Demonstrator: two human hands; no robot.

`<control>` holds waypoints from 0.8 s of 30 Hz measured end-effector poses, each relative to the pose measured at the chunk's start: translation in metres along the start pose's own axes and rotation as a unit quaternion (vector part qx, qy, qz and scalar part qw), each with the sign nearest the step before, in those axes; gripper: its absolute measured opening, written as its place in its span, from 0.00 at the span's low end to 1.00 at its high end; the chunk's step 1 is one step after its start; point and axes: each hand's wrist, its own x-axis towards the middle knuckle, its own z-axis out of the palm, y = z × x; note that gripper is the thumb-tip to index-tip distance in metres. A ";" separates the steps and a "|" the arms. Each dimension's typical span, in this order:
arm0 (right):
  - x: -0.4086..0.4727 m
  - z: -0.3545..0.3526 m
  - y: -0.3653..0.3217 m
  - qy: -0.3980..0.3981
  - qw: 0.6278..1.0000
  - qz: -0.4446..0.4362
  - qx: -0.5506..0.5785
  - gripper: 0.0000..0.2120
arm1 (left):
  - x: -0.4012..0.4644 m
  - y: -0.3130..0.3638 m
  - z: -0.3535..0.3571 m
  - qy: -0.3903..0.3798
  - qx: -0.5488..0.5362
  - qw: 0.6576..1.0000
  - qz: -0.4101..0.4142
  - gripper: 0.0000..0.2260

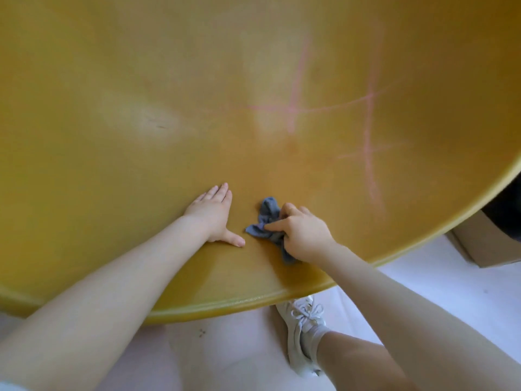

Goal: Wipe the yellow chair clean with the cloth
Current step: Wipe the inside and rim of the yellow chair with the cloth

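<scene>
Yellow chair [141,80]: broad curved seat filling the view, pink marks [369,131] uncleaned at upper right.
Cloth [266,218]: grey-blue, bunched, on the seat near its front edge.
Right hand [303,235]: grip closed round the cloth.
Left hand [214,214]: flat on the seat, fingers straight, holding nothing.
Progress, judged: early; marks remain well apart from the cloth.

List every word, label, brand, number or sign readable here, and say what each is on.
None: no readable text anywhere.
The pink lines on the yellow chair are crossed strokes, not letters.
The cloth, the white shoe and the cardboard box show no print.
</scene>
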 end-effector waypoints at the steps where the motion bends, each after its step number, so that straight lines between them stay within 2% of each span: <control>1: -0.009 0.007 -0.005 0.017 1.000 -0.016 0.005 0.23 | -0.001 0.000 0.001 0.005 0.004 1.000 -0.001 0.54; 4: -0.010 0.009 0.010 0.050 0.999 -0.001 -0.007 0.23 | -0.010 0.007 0.004 0.027 0.015 1.000 0.003 0.48; 8: 0.011 -0.017 0.065 0.100 0.973 0.207 -0.026 0.25 | -0.032 0.017 0.007 0.043 0.040 0.998 0.020 0.36; 11: 0.017 -0.026 0.067 0.065 0.957 0.279 -0.036 0.28 | -0.045 0.006 0.010 -0.016 0.026 0.999 0.024 0.38; 13: 0.013 -0.020 0.047 0.053 0.961 0.268 -0.035 0.31 | -0.050 -0.001 0.012 -0.046 0.031 0.998 0.035 0.41; 19: -0.033 0.019 -0.045 0.068 0.994 0.085 0.007 0.24 | -0.058 -0.003 0.017 -0.053 -0.005 0.998 0.042 0.44; 22: -0.056 0.036 -0.071 0.121 0.992 0.027 0.007 0.19 | -0.057 -0.002 0.018 -0.056 -0.016 0.997 0.042 0.44; 24: -0.061 0.040 -0.061 0.147 0.989 0.022 0.014 0.21 | -0.057 -0.002 0.019 -0.059 -0.022 0.997 0.045 0.43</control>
